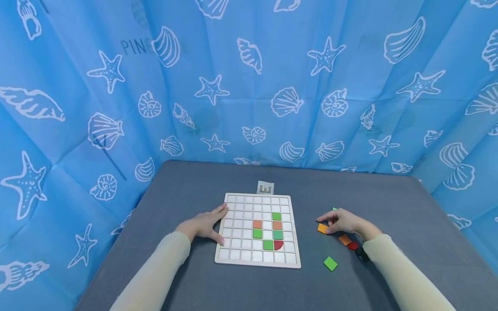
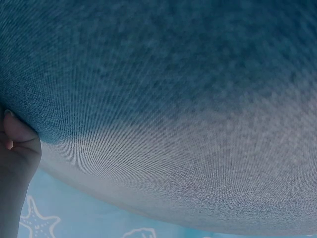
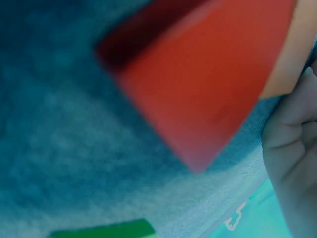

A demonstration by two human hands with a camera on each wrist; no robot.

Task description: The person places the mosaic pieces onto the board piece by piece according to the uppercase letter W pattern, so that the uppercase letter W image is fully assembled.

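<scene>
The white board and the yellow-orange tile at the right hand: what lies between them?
Only bare grey tabletop lies between the board and the tile, as the head view shows.

I'm viewing a curtained-off nook, room type unclear: seashell-print blue curtain [image 1: 233, 116] wraps the grey tabletop [image 1: 186, 185] from nine through twelve to three o'clock.

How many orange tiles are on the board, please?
2, in one row: left orange tile above a green tile, right orange tile above a teal tile; none seem hidden.
</scene>
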